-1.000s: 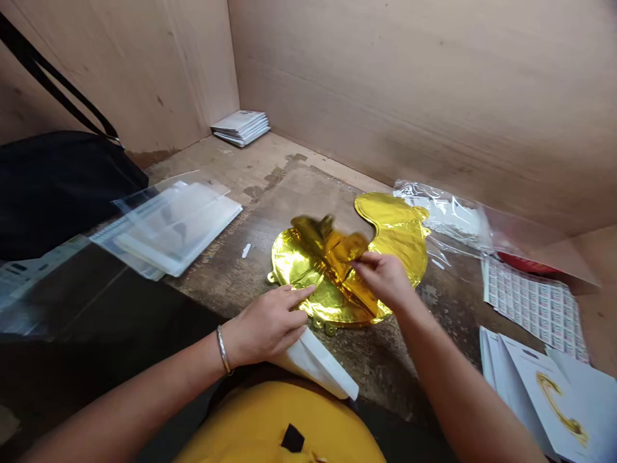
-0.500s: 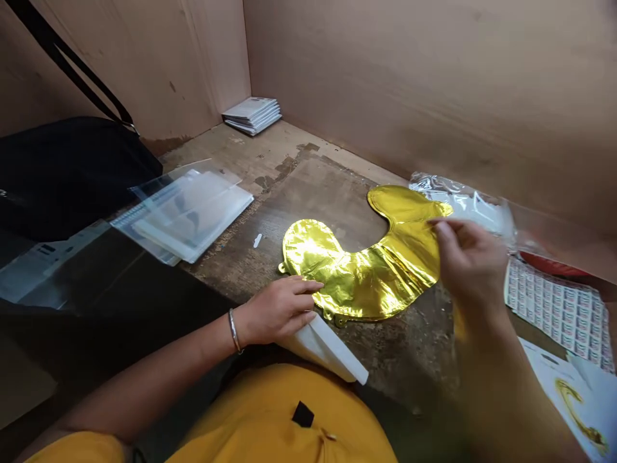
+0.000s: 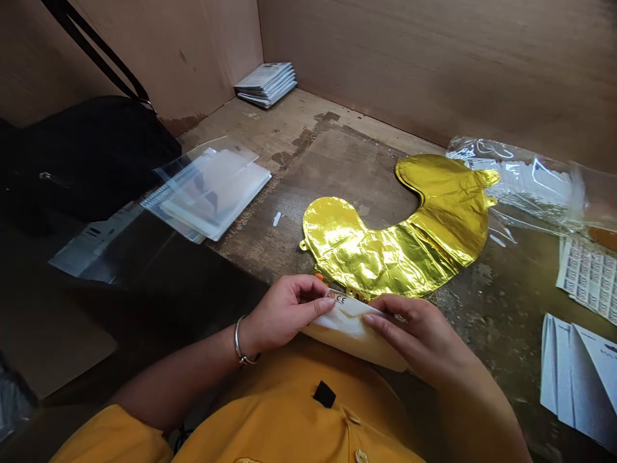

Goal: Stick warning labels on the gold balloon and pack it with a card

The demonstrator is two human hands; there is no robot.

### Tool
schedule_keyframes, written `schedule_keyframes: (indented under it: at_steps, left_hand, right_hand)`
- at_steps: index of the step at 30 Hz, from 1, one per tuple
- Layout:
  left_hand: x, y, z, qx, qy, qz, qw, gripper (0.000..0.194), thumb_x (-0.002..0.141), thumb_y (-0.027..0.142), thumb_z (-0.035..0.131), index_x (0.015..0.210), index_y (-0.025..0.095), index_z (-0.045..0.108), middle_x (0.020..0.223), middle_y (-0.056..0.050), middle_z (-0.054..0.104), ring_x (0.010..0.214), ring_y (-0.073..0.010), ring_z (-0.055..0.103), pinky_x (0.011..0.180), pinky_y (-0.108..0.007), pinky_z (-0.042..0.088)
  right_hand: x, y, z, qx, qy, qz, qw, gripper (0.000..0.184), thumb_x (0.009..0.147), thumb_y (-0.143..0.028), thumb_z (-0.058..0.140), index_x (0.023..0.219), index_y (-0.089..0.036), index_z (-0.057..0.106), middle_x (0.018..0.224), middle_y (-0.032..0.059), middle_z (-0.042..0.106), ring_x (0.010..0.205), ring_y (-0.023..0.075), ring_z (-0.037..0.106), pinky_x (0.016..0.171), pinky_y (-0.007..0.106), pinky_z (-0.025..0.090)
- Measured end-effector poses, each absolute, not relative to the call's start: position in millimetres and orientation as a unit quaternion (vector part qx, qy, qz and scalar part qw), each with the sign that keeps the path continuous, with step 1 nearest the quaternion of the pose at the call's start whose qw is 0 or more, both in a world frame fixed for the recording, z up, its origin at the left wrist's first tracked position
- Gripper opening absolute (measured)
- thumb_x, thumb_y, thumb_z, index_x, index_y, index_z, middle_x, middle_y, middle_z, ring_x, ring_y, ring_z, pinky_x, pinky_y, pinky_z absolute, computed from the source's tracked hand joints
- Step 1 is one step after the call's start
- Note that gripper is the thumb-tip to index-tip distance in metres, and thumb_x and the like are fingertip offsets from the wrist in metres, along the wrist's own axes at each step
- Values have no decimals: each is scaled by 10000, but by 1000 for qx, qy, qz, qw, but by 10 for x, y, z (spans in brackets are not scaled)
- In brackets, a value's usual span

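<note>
Both the left hand (image 3: pixel 284 313) and right hand (image 3: pixel 417 341) pinch a white packet (image 3: pixel 349 331).

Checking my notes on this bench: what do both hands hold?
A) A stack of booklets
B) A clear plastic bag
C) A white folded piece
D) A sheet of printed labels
C. The left hand and right hand both pinch the white folded piece at the lower edge of the gold foil balloon.
</note>
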State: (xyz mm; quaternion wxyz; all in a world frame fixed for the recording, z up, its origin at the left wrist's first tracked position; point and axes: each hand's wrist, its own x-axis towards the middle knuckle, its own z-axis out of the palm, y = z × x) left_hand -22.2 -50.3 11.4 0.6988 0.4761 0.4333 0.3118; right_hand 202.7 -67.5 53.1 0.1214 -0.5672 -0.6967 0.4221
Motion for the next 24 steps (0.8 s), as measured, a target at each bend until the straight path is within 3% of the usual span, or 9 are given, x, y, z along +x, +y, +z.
schedule_keyframes:
  at_steps: [4,7,15,24]
  left_hand:
    - [-191,-563,88,444,443,311,715,212,775,324,661,765,117,615,679,19,550,600,-73,459,560,-185,363]
    - [-164,-599,78,428,446,316,719,217,767,324,670,783,114,615,689,12,564,603,-76,474,574,-190,385]
    - [-140,-610,75,471,442,343,682,173,793,281,642,773,111,625,704,2,577,630,-82,491,603,-192,413]
    - [-117,-630,76,467,434,344,689,175,790,290,645,746,126,599,655,20,547,574,-72,454,554,-184,393]
  right_hand:
    - [1936,-709,522,-592,-742,222,221,193,856,-379,599,942,-221,667,877,33,698,795,186,644,703,302,510]
    - [1765,-742,494,-546,-785,95,276,182,855,-283,614,1018,-212,653,951,68,678,905,214,612,809,358,499]
    - [1543,-749,438,-496,-816,58,291,77,841,-159,620,895,-207,650,820,33,674,770,175,562,759,343,488]
    - [1639,-836,288,-435,-860,-35,265,212,830,-144,610,1016,-246,628,914,27,702,869,191,609,779,350,436]
